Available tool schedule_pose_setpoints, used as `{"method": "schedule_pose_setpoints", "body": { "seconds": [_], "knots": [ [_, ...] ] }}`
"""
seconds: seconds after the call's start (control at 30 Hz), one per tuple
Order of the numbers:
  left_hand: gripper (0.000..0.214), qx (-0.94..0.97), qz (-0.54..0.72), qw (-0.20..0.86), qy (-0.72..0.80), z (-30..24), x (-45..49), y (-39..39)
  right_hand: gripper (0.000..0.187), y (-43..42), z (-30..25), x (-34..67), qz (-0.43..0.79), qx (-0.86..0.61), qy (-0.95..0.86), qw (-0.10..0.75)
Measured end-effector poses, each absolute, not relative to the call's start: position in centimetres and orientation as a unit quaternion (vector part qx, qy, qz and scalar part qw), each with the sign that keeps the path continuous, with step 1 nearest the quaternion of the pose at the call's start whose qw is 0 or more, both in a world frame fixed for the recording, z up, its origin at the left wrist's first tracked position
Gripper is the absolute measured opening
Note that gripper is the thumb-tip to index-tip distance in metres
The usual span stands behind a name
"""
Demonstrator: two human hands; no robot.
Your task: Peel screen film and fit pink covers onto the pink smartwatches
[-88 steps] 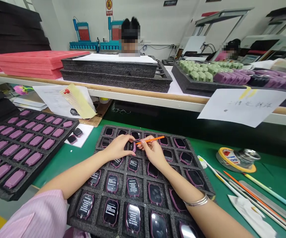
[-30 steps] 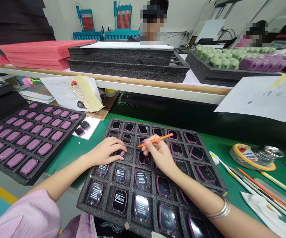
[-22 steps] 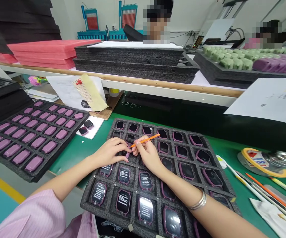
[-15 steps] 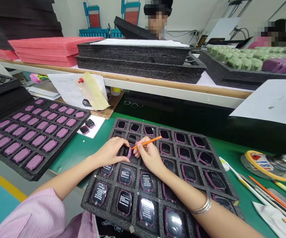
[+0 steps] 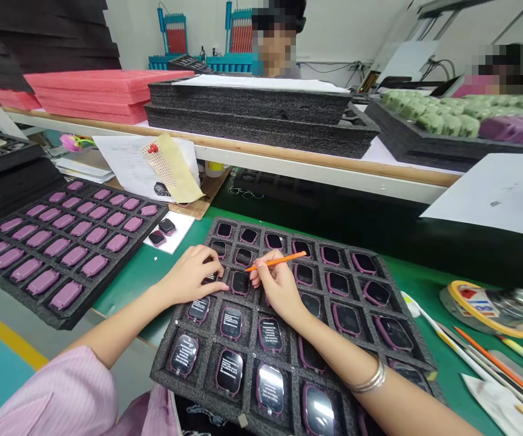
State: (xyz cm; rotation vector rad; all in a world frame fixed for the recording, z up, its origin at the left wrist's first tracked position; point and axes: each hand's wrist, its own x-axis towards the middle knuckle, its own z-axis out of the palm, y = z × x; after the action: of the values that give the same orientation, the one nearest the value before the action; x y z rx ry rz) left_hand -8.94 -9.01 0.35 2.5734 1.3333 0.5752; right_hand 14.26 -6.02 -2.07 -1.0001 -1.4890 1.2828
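My left hand (image 5: 195, 275) is over the left side of a black foam tray (image 5: 250, 312), fingers curved and thumb apart around a purple-cased smartwatch (image 5: 210, 277) in its compartment. Whether the fingers touch that watch is hard to tell. Just to the right, another smartwatch (image 5: 240, 283) lies face up with a dark screen. My right hand (image 5: 279, 281) is closed around a thin orange stick (image 5: 282, 260), its pointed tip near the top of that dark-screened watch. Watches in the nearer left compartments, such as one smartwatch (image 5: 229, 370), show white text. My right forearm hides part of the tray.
On the left a foam tray (image 5: 84, 297) holds purple watch cases. Two watches lie on a white card (image 5: 177, 233). A tape roll (image 5: 488, 309) and several sticks are on the right. A shelf (image 5: 325, 160) with stacked foam crosses behind; a person (image 5: 277, 54) is beyond it.
The watch that my left hand held tilted now lies flat in its compartment. My left hand has moved left to the neighbouring watch. My right hand with the orange stick has shifted slightly right.
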Motion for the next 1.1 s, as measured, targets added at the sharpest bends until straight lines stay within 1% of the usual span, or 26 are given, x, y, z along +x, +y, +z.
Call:
{"method": "schedule_pose_setpoints", "body": {
  "seconds": [0.1,0.23,0.53,0.7,0.8,0.9,1.1],
  "knots": [
    [0.03,0.878,0.177,0.098,0.433,0.9,-10.2,-9.4,0.037,-5.8,-1.6,13.4,0.527,-0.395,-0.597,0.458],
    [0.03,0.883,0.163,0.11,0.426,1.5,-11.0,-9.8,0.037,-5.9,-0.9,11.3,0.557,-0.365,-0.602,0.44],
    [0.027,0.868,0.208,0.185,0.411,0.3,-12.7,-9.8,0.044,-5.8,-2.5,9.4,0.603,-0.348,-0.562,0.447],
    [0.029,0.855,0.171,0.204,0.446,0.8,-12.5,-10.1,0.046,-5.7,-2.7,9.6,0.614,-0.349,-0.544,0.452],
    [0.032,0.831,0.165,0.257,0.465,1.7,-13.0,-10.0,0.047,-5.6,-2.7,9.6,0.619,-0.35,-0.535,0.456],
    [0.032,0.811,0.179,0.295,0.472,2.4,-13.8,-9.6,0.046,-5.5,-2.8,9.5,0.62,-0.349,-0.529,0.462],
    [0.035,0.795,0.254,0.27,0.48,1.7,-12.3,-9.4,0.044,-5.4,-2.6,9.5,0.611,-0.345,-0.519,0.488]
  ]
}}
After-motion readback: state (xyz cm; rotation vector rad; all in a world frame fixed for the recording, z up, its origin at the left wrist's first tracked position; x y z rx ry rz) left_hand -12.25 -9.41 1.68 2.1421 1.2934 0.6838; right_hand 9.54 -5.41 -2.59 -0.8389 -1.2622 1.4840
